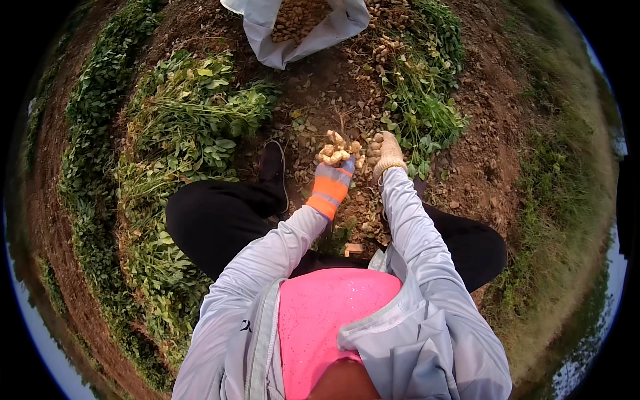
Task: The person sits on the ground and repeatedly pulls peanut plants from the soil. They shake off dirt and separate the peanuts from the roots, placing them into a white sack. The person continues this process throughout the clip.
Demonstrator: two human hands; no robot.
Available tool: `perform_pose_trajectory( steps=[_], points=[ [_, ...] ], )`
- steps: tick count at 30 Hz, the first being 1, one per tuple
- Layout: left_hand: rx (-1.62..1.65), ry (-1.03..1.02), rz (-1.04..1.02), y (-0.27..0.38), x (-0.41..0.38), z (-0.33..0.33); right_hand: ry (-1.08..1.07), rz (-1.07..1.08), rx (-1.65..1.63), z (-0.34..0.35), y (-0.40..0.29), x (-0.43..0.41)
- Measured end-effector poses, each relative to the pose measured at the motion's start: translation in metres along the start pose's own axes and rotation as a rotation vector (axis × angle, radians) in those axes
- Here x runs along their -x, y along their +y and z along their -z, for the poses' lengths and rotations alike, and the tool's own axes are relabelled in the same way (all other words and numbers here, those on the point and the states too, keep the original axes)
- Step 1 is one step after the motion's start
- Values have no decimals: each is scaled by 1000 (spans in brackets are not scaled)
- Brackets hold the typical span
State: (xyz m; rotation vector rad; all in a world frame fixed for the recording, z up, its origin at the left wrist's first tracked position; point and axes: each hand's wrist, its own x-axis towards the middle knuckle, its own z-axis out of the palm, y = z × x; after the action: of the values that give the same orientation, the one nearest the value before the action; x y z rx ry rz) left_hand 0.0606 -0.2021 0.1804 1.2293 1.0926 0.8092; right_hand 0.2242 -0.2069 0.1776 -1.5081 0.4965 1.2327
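My left hand (331, 186), in an orange and grey glove, is closed around a cluster of unshelled peanuts (334, 151), whose pods stick out past the fingers. Just to its right, my right hand (389, 152), in a cream knitted glove, has peanut pods (375, 145) at its fingers; whether they are gripped or only touched is partly hidden. Thin dry roots rise beyond the pods between the two hands. Ahead stands an open white woven sack (300, 50) with loose peanuts (300, 20) inside.
Pulled peanut plants (185, 110) lie in a heap at the left. More plants (430, 115), with pods at their far end, lie to the right of the sack. My legs are bent on both sides, a dark shoe (273, 170) at the left. Grass (555, 200) borders the soil at far right.
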Motion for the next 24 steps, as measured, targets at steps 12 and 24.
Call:
perform_pose_trajectory(
  steps=[12, 24],
  points=[
    [654, -179, 433, 42, -46, 38, -629, 264, 186, -116, -86, 17],
    [561, -230, 539, 38, -32, 21, -544, 91, 606, -64, -14, 88]
  ],
)
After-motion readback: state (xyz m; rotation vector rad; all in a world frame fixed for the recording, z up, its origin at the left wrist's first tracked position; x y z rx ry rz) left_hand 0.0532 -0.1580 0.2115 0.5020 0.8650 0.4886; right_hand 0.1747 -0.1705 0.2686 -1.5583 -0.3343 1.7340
